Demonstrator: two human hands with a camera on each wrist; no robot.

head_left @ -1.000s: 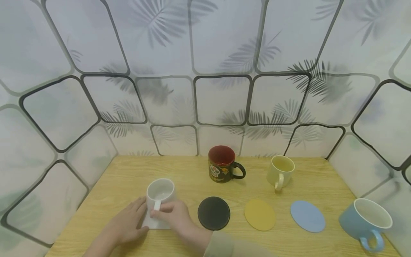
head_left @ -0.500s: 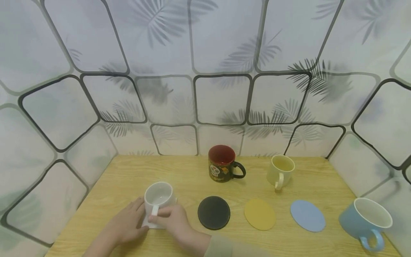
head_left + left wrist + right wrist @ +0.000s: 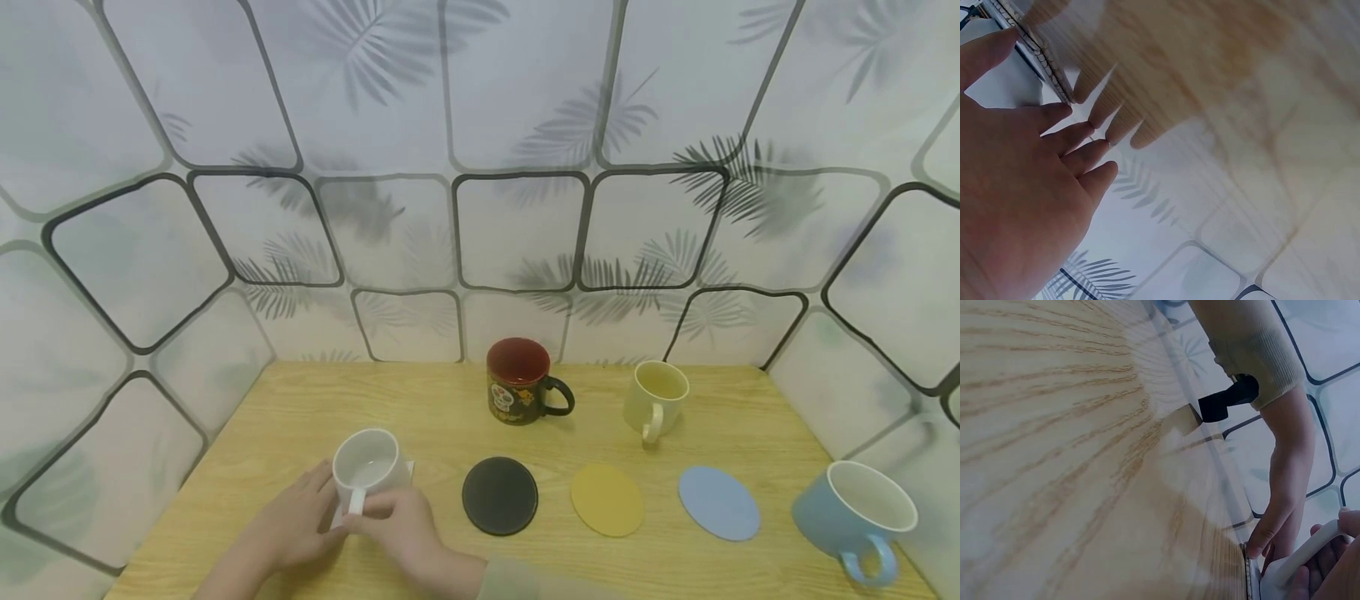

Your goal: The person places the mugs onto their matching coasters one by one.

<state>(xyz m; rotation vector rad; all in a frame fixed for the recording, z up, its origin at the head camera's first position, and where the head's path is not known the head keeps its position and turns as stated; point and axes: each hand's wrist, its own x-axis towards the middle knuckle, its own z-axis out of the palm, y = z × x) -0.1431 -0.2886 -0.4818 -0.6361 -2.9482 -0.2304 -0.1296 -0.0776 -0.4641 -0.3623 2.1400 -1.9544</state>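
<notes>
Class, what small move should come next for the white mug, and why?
Probably the right hand should gently release the handle it holds: the white mug appears to sit upright on the white coaster, while the left hand lies at the coaster's edge.

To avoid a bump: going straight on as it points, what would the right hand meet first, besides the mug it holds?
Besides the white mug, the right hand would likely meet the left hand first; the depth is unclear.

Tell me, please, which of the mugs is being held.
The white mug, gripped by the right hand; no hand touches the dark mug, yellow mug or blue mug.
</notes>
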